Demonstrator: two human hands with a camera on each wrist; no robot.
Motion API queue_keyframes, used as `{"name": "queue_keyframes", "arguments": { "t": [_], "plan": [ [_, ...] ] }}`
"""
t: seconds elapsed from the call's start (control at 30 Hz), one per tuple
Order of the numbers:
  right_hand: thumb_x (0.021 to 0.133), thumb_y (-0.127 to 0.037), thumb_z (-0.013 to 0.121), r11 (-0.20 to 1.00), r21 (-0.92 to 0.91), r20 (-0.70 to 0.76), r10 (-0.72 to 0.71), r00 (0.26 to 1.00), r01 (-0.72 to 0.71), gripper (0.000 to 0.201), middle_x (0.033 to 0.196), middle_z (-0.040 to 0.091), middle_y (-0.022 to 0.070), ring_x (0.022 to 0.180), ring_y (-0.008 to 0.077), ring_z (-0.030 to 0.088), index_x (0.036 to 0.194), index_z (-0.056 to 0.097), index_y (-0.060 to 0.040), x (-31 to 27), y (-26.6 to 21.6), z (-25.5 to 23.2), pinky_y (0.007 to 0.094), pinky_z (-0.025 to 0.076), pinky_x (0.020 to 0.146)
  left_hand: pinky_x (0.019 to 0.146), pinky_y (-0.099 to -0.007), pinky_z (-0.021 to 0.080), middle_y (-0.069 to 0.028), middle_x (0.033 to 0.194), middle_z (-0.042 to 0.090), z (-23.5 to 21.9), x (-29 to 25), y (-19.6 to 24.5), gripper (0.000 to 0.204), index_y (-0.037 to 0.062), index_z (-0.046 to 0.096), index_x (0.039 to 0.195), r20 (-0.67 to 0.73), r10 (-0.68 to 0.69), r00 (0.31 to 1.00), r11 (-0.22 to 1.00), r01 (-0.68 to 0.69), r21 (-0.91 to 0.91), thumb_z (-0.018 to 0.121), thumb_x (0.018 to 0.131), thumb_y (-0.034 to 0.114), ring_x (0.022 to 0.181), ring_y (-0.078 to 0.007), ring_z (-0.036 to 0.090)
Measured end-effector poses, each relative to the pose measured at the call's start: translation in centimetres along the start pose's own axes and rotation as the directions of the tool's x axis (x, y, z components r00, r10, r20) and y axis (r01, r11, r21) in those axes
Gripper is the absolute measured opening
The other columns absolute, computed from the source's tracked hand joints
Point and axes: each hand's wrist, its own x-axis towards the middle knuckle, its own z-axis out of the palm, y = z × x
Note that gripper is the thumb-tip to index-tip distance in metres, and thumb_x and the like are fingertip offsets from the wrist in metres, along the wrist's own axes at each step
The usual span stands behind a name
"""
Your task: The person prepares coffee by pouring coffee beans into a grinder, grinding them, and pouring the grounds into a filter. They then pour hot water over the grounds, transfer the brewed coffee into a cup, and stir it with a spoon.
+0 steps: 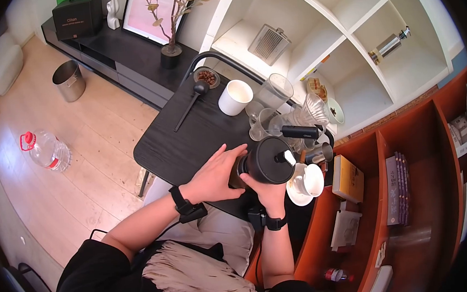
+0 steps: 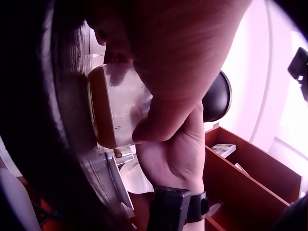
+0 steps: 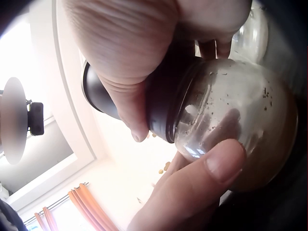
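Head view: black-topped glass jar (image 1: 266,162) over near part of desk (image 1: 161,130), left hand (image 1: 211,176) and right hand (image 1: 269,197) both grasping it.
Left round the glass, thumb against it; right round the black top. Looks like a steady-and-turn step; next probably calls for a firm hold low, controlled twist up top. Can't tell base contact with desk. Dark specks on the glass, brownish zone at base, unclear if contents. Far end: small bowl (image 1: 218,80) of brown beans (image 1: 207,78), black spoon (image 1: 189,106) beside it; white cup (image 1: 233,99), no contents visible; tall clear glass (image 1: 276,90) nearby, apparently unfilled. Right of jar: second white cup (image 1: 312,180) on saucer (image 1: 297,200), contents unclear.
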Motion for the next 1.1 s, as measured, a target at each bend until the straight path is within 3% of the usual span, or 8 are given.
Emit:
{"name": "queue_keyframes", "arguments": {
  "t": [0.1, 0.2, 0.3, 0.43, 0.5, 0.7, 0.8, 1.1],
  "plan": [
    [0.074, -0.001, 0.094, 1.000, 0.028, 0.002, 0.004, 1.000, -0.004, 0.065, 0.128, 0.072, 0.0088, 0.117, 0.0195, 0.069, 0.132, 0.067, 0.0000, -0.1, -0.5, 0.4, 0.0373, 0.055, 0.104, 0.130, -0.0559, 0.025, -0.0185, 0.143, 0.057, -0.9, 0.2, 1.0, 0.114, 0.0025, 0.031, 0.160, 0.048, -0.123, 0.991, 0.991, 0.120, 0.065, 0.095, 0.069, 0.032, 0.136, -0.0370, 0.056],
    [0.074, -0.001, 0.094, 0.999, 0.032, -0.009, 0.005, 1.000, -0.004, 0.064, 0.128, 0.072, 0.0090, 0.117, 0.0198, 0.069, 0.132, 0.067, 0.0001, -0.2, -0.4, 0.5, 0.0377, 0.054, 0.105, 0.130, -0.0564, 0.024, -0.0194, 0.146, 0.056, -0.5, 0.1, 0.6, 0.115, 0.0028, 0.032, 0.160, -0.040, -0.021, 0.999, 1.000, 0.021, 0.003, 0.095, 0.069, 0.032, 0.139, -0.0371, 0.054],
    [0.074, -0.001, 0.094, 1.000, 0.014, -0.010, 0.003, 1.000, -0.003, 0.065, 0.128, 0.072, 0.0092, 0.117, 0.0200, 0.069, 0.132, 0.067, 0.0001, -0.2, -0.4, 0.5, 0.0377, 0.054, 0.105, 0.130, -0.0566, 0.024, -0.0197, 0.147, 0.055, -0.6, 0.0, 0.3, 0.113, 0.0027, 0.032, 0.160, 0.037, -0.038, 0.999, 0.998, 0.039, -0.039, 0.094, 0.070, 0.031, 0.141, -0.0368, 0.052],
    [0.074, -0.002, 0.095, 0.999, 0.036, 0.006, -0.006, 1.000, 0.006, 0.066, 0.128, 0.072, 0.0092, 0.117, 0.0199, 0.069, 0.133, 0.066, -0.0002, -0.2, -0.4, 0.7, 0.0378, 0.054, 0.105, 0.130, -0.0568, 0.024, -0.0192, 0.143, 0.057, -0.7, 0.2, 0.9, 0.110, 0.0027, 0.033, 0.159, 0.022, -0.103, 0.994, 0.995, 0.103, 0.000, 0.093, 0.070, 0.030, 0.138, -0.0365, 0.054],
    [0.073, -0.002, 0.095, 1.000, 0.017, 0.002, 0.001, 1.000, -0.001, 0.066, 0.128, 0.072, 0.0090, 0.117, 0.0200, 0.068, 0.133, 0.066, -0.0003, -0.2, -0.2, 0.6, 0.0380, 0.054, 0.105, 0.130, -0.0573, 0.024, -0.0177, 0.137, 0.058, -0.2, 0.1, 0.5, 0.107, 0.0028, 0.035, 0.157, -0.088, 0.019, 0.996, 0.999, -0.022, -0.035, 0.092, 0.071, 0.029, 0.135, -0.0355, 0.056],
    [0.073, -0.003, 0.096, 1.000, 0.015, 0.017, 0.000, 1.000, 0.000, 0.067, 0.128, 0.072, 0.0092, 0.118, 0.0205, 0.068, 0.133, 0.066, -0.0002, -0.3, -0.2, 0.5, 0.0385, 0.054, 0.106, 0.129, -0.0577, 0.025, -0.0191, 0.145, 0.056, -1.0, 0.1, 0.8, 0.110, 0.0032, 0.033, 0.159, 0.018, -0.097, 0.995, 0.995, 0.098, -0.024, 0.092, 0.071, 0.029, 0.139, -0.0340, 0.054],
    [0.074, -0.003, 0.095, 1.000, 0.015, 0.013, 0.008, 1.000, -0.008, 0.067, 0.129, 0.071, 0.0096, 0.118, 0.0207, 0.068, 0.134, 0.066, 0.0000, -0.3, -0.3, 0.6, 0.0386, 0.054, 0.106, 0.130, -0.0569, 0.024, -0.0189, 0.145, 0.058, -0.5, 0.1, 0.5, 0.111, 0.0043, 0.033, 0.160, -0.039, 0.028, 0.999, 0.998, -0.030, -0.049, 0.094, 0.070, 0.030, 0.138, -0.0327, 0.056],
    [0.076, -0.004, 0.094, 0.999, 0.028, -0.043, -0.041, 0.998, 0.042, 0.057, 0.124, 0.074, 0.0092, 0.113, 0.0186, 0.071, 0.128, 0.069, 0.0011, -0.6, -0.9, 1.4, 0.0361, 0.055, 0.101, 0.131, -0.0555, 0.022, -0.0160, 0.139, 0.063, -0.7, 0.0, 0.7, 0.104, 0.0042, 0.042, 0.155, -0.008, -0.072, 0.997, 0.996, 0.072, -0.051, 0.095, 0.070, 0.033, 0.133, -0.0303, 0.060]
  ]
}}
